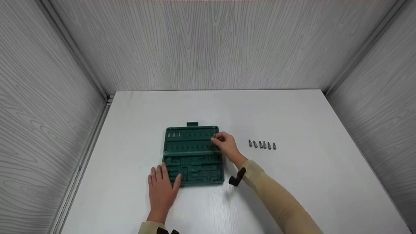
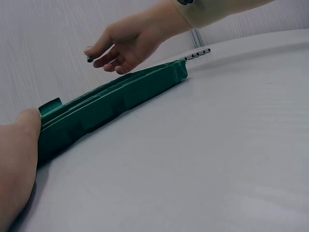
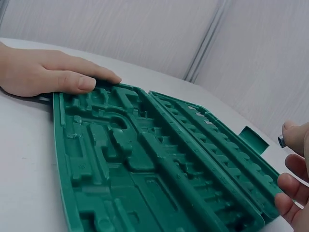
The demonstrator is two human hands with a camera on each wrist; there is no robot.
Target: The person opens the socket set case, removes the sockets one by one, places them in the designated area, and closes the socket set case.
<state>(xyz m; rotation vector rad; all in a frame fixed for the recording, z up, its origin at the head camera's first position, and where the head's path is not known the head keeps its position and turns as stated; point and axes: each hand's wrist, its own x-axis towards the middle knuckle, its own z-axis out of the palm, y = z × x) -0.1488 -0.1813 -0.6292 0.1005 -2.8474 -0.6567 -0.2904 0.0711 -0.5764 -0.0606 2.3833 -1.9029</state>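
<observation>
A green plastic tool case lies unfolded on the table, its moulded slots facing up. My left hand rests at its near left corner, fingers straight, with the thumb over the rim. Over the far right part of the case is my right hand. It pinches a small metal socket between thumb and forefinger, held above the case in the left wrist view. Three silvery pieces sit in the far row of slots, at its left end.
Several small dark metal sockets stand in a row on the white table, right of the case. A latch tab sticks out from the case's far edge. Wood-grained panels enclose the table at the back and sides.
</observation>
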